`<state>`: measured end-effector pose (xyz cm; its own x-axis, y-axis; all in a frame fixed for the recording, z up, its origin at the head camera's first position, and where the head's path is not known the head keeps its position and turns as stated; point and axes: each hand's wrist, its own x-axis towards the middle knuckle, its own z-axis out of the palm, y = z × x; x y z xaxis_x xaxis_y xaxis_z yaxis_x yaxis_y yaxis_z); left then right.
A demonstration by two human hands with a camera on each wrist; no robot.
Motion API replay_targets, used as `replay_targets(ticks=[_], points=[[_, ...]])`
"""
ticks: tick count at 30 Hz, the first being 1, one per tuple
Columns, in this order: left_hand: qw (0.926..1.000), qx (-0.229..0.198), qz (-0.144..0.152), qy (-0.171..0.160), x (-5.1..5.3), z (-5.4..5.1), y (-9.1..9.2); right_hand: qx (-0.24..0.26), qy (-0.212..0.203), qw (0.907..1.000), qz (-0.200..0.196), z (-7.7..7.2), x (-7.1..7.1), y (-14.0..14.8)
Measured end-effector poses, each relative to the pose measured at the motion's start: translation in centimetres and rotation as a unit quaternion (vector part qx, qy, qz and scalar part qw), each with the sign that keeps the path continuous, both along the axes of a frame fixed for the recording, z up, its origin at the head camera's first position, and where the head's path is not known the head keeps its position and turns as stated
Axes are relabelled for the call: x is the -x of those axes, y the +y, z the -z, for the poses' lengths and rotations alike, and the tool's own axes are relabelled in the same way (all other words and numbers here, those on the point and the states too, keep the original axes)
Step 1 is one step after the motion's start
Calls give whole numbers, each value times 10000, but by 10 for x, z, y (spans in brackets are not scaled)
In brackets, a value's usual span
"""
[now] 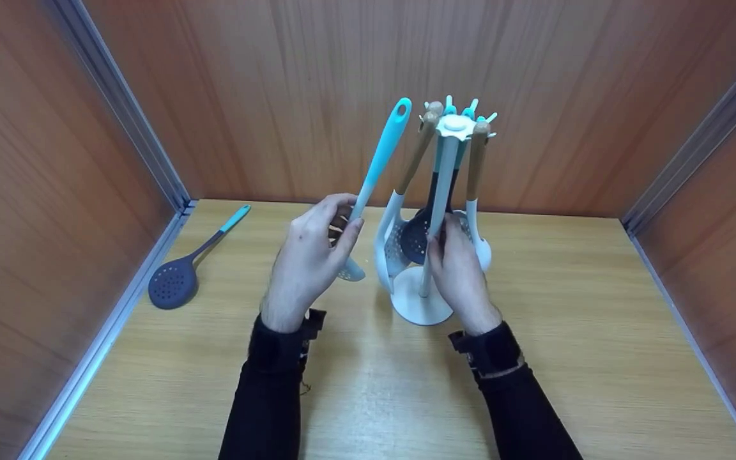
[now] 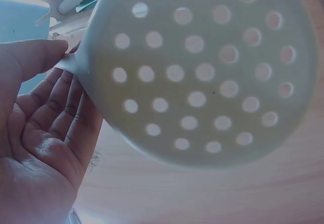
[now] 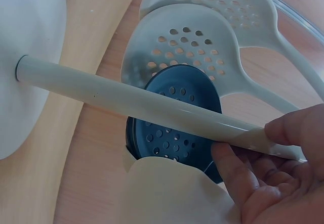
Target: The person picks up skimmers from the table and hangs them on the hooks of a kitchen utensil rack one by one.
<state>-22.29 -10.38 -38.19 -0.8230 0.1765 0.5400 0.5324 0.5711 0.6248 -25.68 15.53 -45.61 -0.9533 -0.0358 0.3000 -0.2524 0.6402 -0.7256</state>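
My left hand (image 1: 304, 259) pinches a skimmer (image 1: 382, 153) with a turquoise handle and a white perforated head. The handle points up and leans right, beside the utensil stand. In the left wrist view, thumb and fingers hold the skimmer (image 2: 177, 88) at its neck, and its round head fills much of the picture. My right hand (image 1: 460, 271) grips the white pole (image 3: 126, 96) of the utensil stand (image 1: 420, 313). Several utensils hang from the stand's top: white-headed ones with wooden handles (image 1: 476, 163) and dark perforated ones (image 3: 177, 128) with turquoise handles.
A dark skimmer (image 1: 173, 284) with a turquoise handle lies on the wooden table (image 1: 368, 396) at the left. Wood-grain panels (image 1: 266, 96) with metal edge strips enclose the table at the back, left and right.
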Motion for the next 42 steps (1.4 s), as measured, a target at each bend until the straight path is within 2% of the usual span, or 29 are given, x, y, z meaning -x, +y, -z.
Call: replay_targets(ticks=[7,14,24,36,42], points=[[9999,108,27,100,-2,1,6,47,-57,10000,-14,0,1,0],[9987,220,247,392,-2,4,13,30,168,9999,21,2,1,0],[9985,461,228,178,-4,3,21,18,95,10000,-15,1,1,1],[9978,629,178,117,-3,4,23,106,9,9999,-44,0,0,0],[9977,598,294,104,-3,4,23,12,86,10000,-25,1,-1,0]])
